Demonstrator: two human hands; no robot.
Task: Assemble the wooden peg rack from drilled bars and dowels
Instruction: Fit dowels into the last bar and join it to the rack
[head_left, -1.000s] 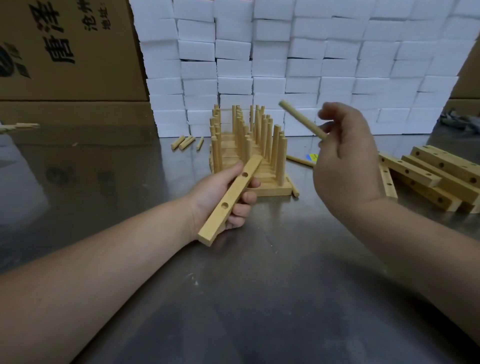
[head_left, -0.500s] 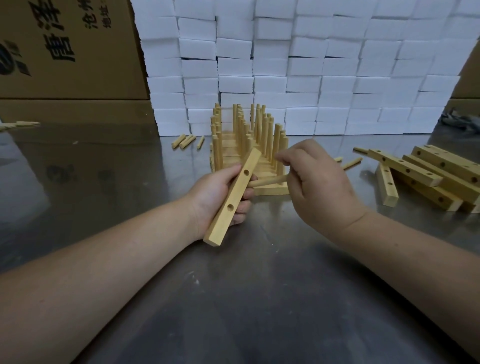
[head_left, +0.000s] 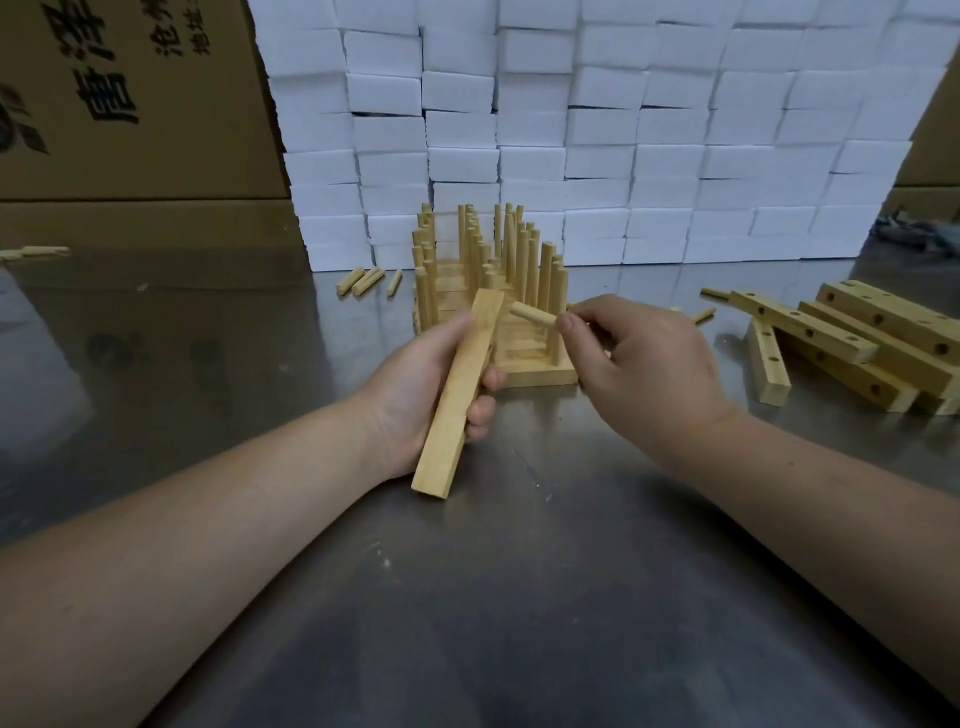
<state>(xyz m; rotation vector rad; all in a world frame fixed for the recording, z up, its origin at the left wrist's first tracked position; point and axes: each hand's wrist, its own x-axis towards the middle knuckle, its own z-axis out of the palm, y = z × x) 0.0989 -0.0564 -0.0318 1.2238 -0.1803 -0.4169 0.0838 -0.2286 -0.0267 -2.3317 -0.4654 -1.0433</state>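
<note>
My left hand (head_left: 415, 389) grips a pale drilled wooden bar (head_left: 460, 395), held tilted with its near end low over the steel table (head_left: 467, 597). My right hand (head_left: 644, 358) pinches a short dowel (head_left: 532, 315) between thumb and fingers; the dowel's free end points left, close to the bar's upper right side. Just behind both hands stands a group of finished racks (head_left: 493, 291) with several upright pegs in rows.
A pile of drilled bars (head_left: 852, 343) lies at the right. Loose dowels (head_left: 363, 280) lie left of the racks, and more at the far left edge (head_left: 31, 253). A wall of white foam blocks (head_left: 623, 130) and cardboard boxes (head_left: 130, 104) close off the back.
My right hand brought the dowel down from the air to the bar, then lifted its tip toward the bar's upper end. The left hand turned the bar so its holes face away.
</note>
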